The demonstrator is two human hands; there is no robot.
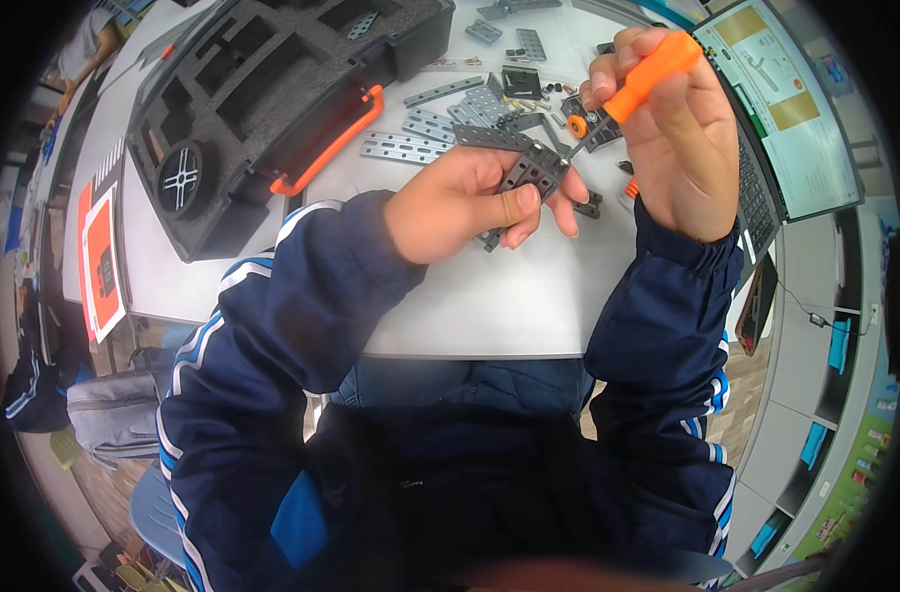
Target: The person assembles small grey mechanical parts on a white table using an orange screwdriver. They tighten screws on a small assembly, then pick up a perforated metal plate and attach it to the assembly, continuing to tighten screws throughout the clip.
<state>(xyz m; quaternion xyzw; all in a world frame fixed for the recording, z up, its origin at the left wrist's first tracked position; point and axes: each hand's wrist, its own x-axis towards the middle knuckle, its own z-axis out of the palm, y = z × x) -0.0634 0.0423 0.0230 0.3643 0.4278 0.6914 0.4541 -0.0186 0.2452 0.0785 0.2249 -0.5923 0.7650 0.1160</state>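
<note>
My left hand (460, 202) grips a grey perforated metal assembly (529, 168) of plates joined at an angle, held just above the white table (489, 296). My right hand (667, 138) is closed around a screwdriver with an orange handle (647, 79); its tip points down-left at the top of the assembly. Both forearms wear dark blue sleeves with white and blue stripes.
Loose grey perforated strips (405, 148) and small parts (514, 84) lie on the table beyond my hands. A black foam-lined case (252, 109) with an orange handle and a wheel stands at the left. An open laptop (785, 109) sits at the right. A red and white booklet (103, 257) lies far left.
</note>
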